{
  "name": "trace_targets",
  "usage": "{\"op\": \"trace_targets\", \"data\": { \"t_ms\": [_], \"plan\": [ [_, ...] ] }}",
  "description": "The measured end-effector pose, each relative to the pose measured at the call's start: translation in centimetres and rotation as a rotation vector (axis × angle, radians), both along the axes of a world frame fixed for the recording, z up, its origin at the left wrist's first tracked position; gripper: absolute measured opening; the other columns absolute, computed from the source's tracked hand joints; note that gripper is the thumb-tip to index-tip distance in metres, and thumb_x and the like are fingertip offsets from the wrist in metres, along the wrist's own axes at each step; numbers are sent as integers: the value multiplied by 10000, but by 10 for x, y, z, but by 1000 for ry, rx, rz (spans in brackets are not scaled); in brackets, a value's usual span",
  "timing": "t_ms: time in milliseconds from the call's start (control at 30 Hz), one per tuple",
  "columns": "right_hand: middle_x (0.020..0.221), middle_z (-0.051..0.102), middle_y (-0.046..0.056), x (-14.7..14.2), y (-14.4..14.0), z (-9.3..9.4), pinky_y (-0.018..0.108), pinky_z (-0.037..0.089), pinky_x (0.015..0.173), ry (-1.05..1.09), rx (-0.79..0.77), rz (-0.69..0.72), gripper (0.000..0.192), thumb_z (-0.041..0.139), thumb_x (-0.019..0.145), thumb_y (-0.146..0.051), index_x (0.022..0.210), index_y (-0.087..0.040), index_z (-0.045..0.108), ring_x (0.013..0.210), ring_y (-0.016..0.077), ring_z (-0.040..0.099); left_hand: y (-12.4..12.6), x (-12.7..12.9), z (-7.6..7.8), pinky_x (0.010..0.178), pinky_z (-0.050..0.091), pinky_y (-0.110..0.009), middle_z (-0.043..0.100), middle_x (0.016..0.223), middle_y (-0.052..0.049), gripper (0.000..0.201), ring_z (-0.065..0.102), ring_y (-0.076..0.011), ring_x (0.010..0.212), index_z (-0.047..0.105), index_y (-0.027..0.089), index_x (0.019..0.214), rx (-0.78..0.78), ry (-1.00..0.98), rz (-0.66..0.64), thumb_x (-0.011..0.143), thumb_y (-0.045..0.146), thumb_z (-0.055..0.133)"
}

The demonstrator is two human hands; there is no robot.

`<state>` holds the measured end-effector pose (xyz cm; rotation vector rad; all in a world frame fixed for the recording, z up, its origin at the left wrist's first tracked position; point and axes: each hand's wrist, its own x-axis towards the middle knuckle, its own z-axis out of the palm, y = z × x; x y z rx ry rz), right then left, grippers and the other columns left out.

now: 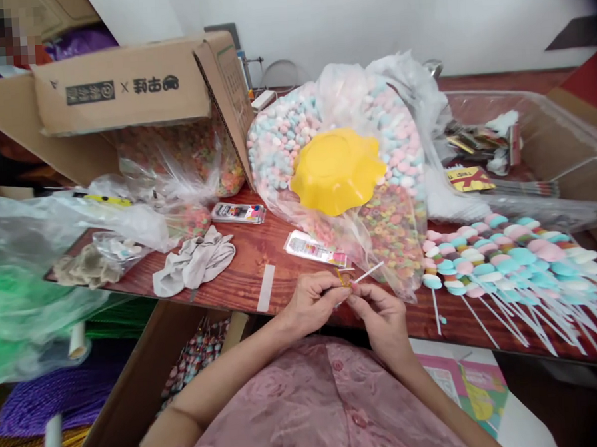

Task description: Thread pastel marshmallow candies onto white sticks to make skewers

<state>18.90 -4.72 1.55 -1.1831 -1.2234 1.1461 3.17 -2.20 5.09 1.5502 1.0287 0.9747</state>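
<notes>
My left hand (316, 301) and my right hand (381, 314) meet at the table's front edge, fingertips pinched close together. A thin gold strip (340, 276) rises from the left fingertips. A white stick (369, 272) juts up to the right from beside the right fingertips. Whatever lies between the fingers is mostly hidden. Just beyond them sits a big clear bag of pastel marshmallows (284, 134) and coloured ring candies (396, 228), with a yellow wavy-rimmed bowl (338, 171) on top. To the right lie several marshmallow skewers (520, 258) with white sticks.
An open cardboard box (126, 86) holding bagged ring candies stands back left. Grey gloves (195, 261) and a flat packet (316, 248) lie on the table (241, 280). A clear plastic bin (578, 205) is at right. Below left, a carton contains candy skewers (195, 355).
</notes>
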Motion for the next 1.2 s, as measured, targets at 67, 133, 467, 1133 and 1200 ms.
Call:
{"op": "trace_targets", "data": {
  "t_ms": [67, 133, 467, 1133, 1200],
  "plan": [
    [682, 619, -19, 3, 4, -2, 233, 422, 528, 146, -78, 18, 169, 724, 781, -340, 794, -191, 647, 567, 105, 505, -1, 2, 3, 659, 428, -229, 623, 696, -19, 260, 549, -110, 659, 686, 140, 727, 64, 10, -26, 890, 299, 561],
    [632, 566, -37, 6, 10, -3, 211, 366, 487, 226, -149, 83, 201, 752, 753, -343, 772, -183, 631, 521, 80, 441, 0, 2, 6, 657, 423, -225, 624, 701, -19, 261, 550, -106, 656, 672, 139, 715, 109, 34, -43, 899, 277, 550],
    [649, 581, -9, 19, 31, 16, 255, 414, 565, -145, 23, 414, 172, 656, 802, -317, 692, -189, 621, 609, 130, 507, 5, -11, 15, 621, 375, -229, 549, 661, -14, 359, 483, -104, 628, 591, 150, 661, 323, 441, -245, 962, 272, 439],
    [710, 639, 69, 12, 20, 45, 350, 455, 568, -733, 1434, 659, 228, 465, 886, -77, 923, -162, 673, 596, 163, 493, 14, -46, 14, 380, 485, -197, 666, 560, -29, 167, 579, -119, 430, 719, 146, 652, -989, -56, -722, 620, 280, 815],
    [715, 644, 81, 9, 20, 46, 353, 464, 565, -693, 1466, 677, 222, 470, 889, -80, 958, -126, 675, 605, 168, 513, 16, -47, 6, 382, 502, -202, 677, 562, -32, 173, 592, -127, 432, 720, 142, 655, -1001, -55, -800, 608, 271, 825]
  ]
}}
